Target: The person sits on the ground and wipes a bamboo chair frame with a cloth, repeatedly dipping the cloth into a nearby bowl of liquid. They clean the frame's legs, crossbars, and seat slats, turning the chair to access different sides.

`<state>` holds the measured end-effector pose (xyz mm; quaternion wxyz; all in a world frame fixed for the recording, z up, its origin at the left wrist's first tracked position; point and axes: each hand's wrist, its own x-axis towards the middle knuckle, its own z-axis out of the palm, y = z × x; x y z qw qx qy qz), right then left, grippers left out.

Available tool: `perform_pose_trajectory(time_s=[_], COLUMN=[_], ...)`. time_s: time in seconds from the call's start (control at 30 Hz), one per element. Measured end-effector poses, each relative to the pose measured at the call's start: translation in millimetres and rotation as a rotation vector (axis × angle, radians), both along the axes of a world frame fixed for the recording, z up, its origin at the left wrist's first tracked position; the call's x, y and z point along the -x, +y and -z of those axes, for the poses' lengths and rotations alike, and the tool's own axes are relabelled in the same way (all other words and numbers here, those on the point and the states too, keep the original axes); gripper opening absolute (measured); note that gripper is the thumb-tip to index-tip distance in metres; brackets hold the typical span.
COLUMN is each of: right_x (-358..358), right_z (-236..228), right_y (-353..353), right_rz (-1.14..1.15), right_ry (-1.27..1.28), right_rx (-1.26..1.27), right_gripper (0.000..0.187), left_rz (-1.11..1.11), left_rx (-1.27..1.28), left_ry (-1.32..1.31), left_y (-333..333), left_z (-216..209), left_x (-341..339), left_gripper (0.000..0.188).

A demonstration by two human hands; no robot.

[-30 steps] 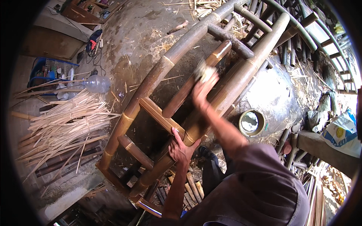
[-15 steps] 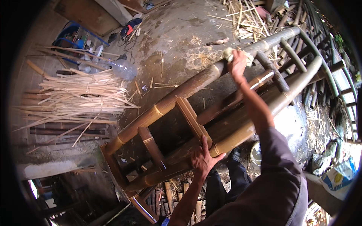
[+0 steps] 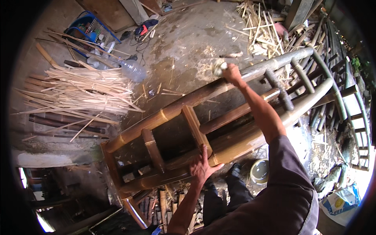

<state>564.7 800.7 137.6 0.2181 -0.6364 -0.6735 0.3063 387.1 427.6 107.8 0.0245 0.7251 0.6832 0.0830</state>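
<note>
A long bamboo frame (image 3: 172, 111), with thick poles and several short crosspieces, slants across the view from lower left to upper right. My right hand (image 3: 232, 74) is closed on a pale, crumpled wad (image 3: 218, 67), a rag or a bundle of fibres. It is at the frame's far pole, and the wad sits at that pole's outer side. My left hand (image 3: 203, 168) rests with fingers spread on the near pole, where a crosspiece (image 3: 196, 127) joins it. The far pole looks dark and glossy left of my right hand and paler to its right.
A heap of split bamboo strips (image 3: 86, 88) lies at the left, with a clear plastic bottle (image 3: 134, 70) and a blue basket (image 3: 80, 29) behind it. Near my feet stands a round bucket (image 3: 260, 171). Bamboo poles (image 3: 321, 105) are piled at the right, beside a printed sack (image 3: 341, 203).
My right hand has moved left along the far pole with the wad, which now reaches past the pole's outer side. My left hand keeps its place on the frame. The whole view has shifted slightly.
</note>
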Motion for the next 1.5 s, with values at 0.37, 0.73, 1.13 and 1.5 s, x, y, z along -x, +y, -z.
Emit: perform_pose_trajectory(time_s=[0.37, 0.73, 1.13, 1.5], right_x=[-73.8, -97.8, -106.5, -58.8], right_z=[-36.2, 96.1, 72.8, -18.4], right_y=[-126.9, -207.8, -242.4, -338.7], right_rz=[0.076, 0.391, 0.454, 0.198], right_ry=[1.936, 1.057, 1.466, 1.427], right_rx=[0.626, -0.097, 0.438, 0.241], right_gripper=[0.076, 0.041, 0.042, 0.041], left_rz=[-0.005, -0.054, -0.150, -0.331], left_rx=[0.055, 0.238, 0.077, 0.413], left_ry=[0.017, -0.023, -0.133, -2.002], left_y=[23.5, 70.9, 61.3, 7.5], left_z=[-1.7, -9.6, 3.9, -51.9], left_x=[-0.5, 11.0, -20.0, -131.1], left_gripper=[0.121, 0.118, 0.082, 0.044])
